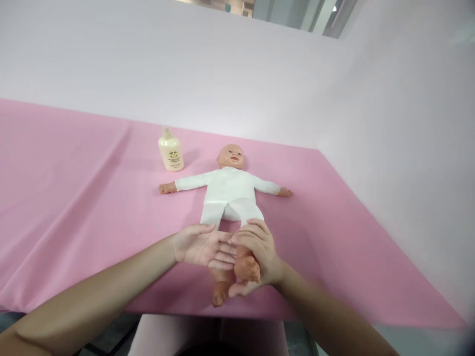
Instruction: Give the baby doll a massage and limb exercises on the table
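While the right hand (262, 249) clasps the doll (230, 187) by one leg (244, 253), left hand (203, 247) uncurled, palm up

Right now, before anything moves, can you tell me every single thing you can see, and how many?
Doll: one, white clothes, on its back on the cloth
Bottle: one, pale cream, upright left of the doll's head
Cloth: one, pink, under doll and bottle
Walls: two sides showing, white, behind the cloth and at right
Background: too blurry to count, mostly grey and brownish, past the wall at the top
Legs: two, in pale pink, below the cloth's front edge
Left hand: one, bare, palm up between the doll's lower legs
Right hand: one, bare, curved around the doll's right-side lower leg
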Available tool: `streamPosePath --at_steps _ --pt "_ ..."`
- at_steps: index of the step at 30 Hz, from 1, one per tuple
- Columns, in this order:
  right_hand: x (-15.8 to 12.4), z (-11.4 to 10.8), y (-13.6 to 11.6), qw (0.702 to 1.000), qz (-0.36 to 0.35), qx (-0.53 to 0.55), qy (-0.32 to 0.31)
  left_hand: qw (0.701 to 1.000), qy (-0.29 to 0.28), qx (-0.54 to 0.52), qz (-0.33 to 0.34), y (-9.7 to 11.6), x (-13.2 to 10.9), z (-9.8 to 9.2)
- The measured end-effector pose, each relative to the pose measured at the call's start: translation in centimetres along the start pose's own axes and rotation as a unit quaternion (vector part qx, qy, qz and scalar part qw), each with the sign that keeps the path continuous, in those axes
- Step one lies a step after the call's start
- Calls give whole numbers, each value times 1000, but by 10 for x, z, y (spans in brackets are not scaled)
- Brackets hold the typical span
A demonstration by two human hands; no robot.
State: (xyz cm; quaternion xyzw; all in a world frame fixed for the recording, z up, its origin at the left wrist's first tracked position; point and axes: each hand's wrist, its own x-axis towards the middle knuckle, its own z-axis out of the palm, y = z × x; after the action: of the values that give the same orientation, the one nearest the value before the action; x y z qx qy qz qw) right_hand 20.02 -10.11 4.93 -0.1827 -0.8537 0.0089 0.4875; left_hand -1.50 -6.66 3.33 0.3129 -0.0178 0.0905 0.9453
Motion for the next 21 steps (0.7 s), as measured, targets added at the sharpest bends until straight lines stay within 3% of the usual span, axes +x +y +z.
streamPosePath --at_steps 5,15,21 --pt "1 1 -2 1000 -3 -26 -12 1000 2 11 2 1 0 0" --pt "1 0 -9 998 -3 65 -8 999 -17 19 -31 -3 1 -2" --pt "-5 3 -13 997 -39 55 -26 999 -10 12 -38 -5 2 -2"
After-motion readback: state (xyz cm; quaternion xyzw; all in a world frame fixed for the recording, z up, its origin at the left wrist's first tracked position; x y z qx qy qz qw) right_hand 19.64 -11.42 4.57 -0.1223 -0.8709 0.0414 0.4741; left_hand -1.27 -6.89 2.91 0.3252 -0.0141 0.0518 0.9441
